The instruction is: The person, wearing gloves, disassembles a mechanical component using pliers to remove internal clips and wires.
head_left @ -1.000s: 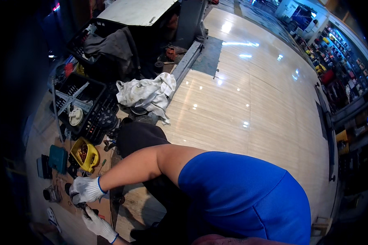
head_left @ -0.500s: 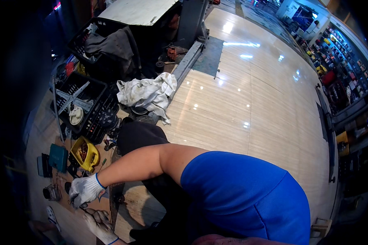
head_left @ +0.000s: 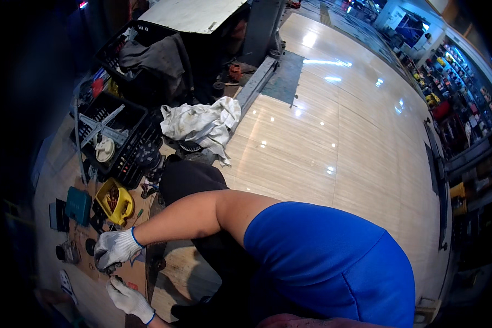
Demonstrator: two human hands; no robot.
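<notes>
Both my hands wear white knitted gloves with blue cuffs, close together over a sheet of cardboard [head_left: 87,262] on the floor. My right hand [head_left: 116,249], at the end of the bare arm from the blue sleeve, is closed; a small dark part [head_left: 109,269] shows under its fingers, too small to name. Just below, my left hand [head_left: 128,300] comes from the lower edge with its back up and its fingers curled toward that part; what they pinch is hidden. Beside the right hand lies a black round piece [head_left: 91,246].
A yellow cut-open jug [head_left: 127,208] holding small parts, a teal case [head_left: 78,205] and a metal part [head_left: 66,251] stand nearby. Farther off are black crates [head_left: 134,117] and a white rag [head_left: 202,123]. Someone's foot in a white shoe [head_left: 67,287] is at the lower left.
My left hand has turned over, from its soiled finger side showing to its back showing. My right hand has shifted slightly right and up. The view has moved a little.
</notes>
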